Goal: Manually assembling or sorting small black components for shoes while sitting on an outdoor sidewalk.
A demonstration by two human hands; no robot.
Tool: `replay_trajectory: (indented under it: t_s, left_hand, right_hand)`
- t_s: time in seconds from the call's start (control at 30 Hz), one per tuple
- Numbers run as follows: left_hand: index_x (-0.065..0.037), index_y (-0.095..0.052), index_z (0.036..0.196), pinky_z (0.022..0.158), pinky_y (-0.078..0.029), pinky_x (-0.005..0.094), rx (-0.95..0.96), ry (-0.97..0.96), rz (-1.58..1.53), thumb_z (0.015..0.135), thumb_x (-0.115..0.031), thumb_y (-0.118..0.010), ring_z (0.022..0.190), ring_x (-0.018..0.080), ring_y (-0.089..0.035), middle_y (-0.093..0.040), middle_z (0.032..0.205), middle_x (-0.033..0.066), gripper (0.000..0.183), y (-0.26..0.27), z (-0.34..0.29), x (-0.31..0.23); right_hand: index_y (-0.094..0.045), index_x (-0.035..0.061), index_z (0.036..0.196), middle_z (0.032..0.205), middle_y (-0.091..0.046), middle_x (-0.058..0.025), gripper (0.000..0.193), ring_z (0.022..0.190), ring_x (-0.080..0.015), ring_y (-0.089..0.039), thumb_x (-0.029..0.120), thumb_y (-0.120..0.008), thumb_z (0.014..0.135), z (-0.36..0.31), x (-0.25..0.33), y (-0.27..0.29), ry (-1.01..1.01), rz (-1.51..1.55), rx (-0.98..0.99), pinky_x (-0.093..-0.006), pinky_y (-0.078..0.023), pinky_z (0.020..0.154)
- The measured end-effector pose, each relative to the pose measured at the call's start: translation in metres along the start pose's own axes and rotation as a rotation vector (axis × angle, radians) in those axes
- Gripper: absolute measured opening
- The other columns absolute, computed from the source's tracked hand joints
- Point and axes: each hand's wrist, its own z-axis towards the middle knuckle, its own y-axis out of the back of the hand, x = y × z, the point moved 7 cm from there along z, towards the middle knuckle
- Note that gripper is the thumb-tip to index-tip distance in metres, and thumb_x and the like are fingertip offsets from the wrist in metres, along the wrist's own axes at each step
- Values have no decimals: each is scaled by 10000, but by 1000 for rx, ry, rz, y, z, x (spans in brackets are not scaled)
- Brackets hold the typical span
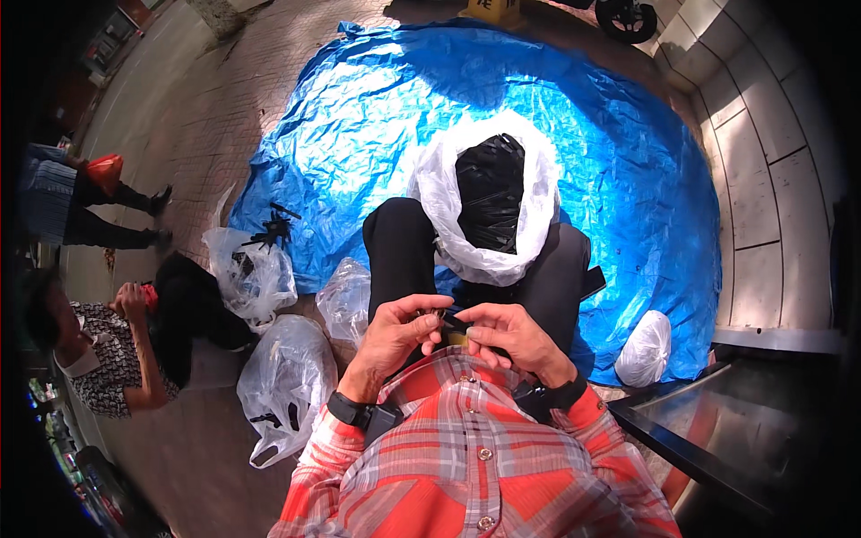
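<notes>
My left hand (399, 334) and my right hand (522, 337) meet in front of my red plaid shirt, fingers pinched. Between their fingertips is a small black piece (456, 322), its exact kind too small to make out. Beyond my hands, a white plastic bag (429, 184) stands open between my knees. It is filled with many black plastic-looking pieces (490, 193). Dark bands with small boxes sit on both my wrists.
A blue tarp (628, 170) covers the ground ahead. Clear bags (287, 377) with some black pieces lie at left, near a seated person (112, 363). Another person (54, 193) stands farther off. A tied white bag (644, 350) and a dark-framed panel (717, 412) are at right.
</notes>
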Motion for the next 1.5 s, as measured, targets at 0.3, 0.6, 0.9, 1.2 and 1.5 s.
replay_trajectory:
  t_s: [0.3, 0.6, 0.9, 1.2, 1.5]
  left_hand:
    - [10, -586, 1062, 443, -316, 158, 58, -2, 116, 806, -59, -639, 524, 36, -449, -568, 701, 8, 271, -20, -6, -8]
    - [13, -597, 1003, 529, -424, 151, 49, -63, 224, 761, -35, -686, 654, 41, -550, -617, 786, 28, 262, -7, -10, -2]
    - [16, -621, 929, 610, -440, 163, -61, -187, 273, 746, -26, -696, 696, 42, -542, -602, 773, 5, 202, -12, -12, -2]
    - [21, -612, 866, 524, -398, 175, -205, -567, 713, 753, -59, -697, 611, 23, -485, -585, 682, -2, 163, -20, -4, -14]
    - [12, -598, 876, 522, -336, 150, -274, -572, 776, 758, -7, -673, 581, -2, -402, -502, 660, -63, 141, -31, -9, -16]
  right_hand:
    - [-415, 0, 1115, 741, -604, -93, 274, 471, -51, -505, 71, -531, 877, 13, 20, -20, -9, 100, 21, -149, -338, 388]
    - [-580, -7, 819, 625, -535, -2, 181, 526, -27, -457, 166, -558, 869, 3, 16, -13, -7, -218, -19, -166, -311, 433]
    - [-555, -8, 861, 665, -531, -31, 145, 538, -76, -455, 134, -575, 838, 7, 17, -14, 121, -243, -61, -222, -333, 458]
    - [-460, -10, 838, 769, -472, -158, 257, 711, -302, -519, 193, -615, 805, 1, 45, -39, 572, -1132, -482, -389, -444, 597]
    - [-444, -21, 853, 747, -511, -196, 173, 654, -356, -562, 130, -528, 860, 5, 33, -27, 694, -1157, -621, -417, -462, 540]
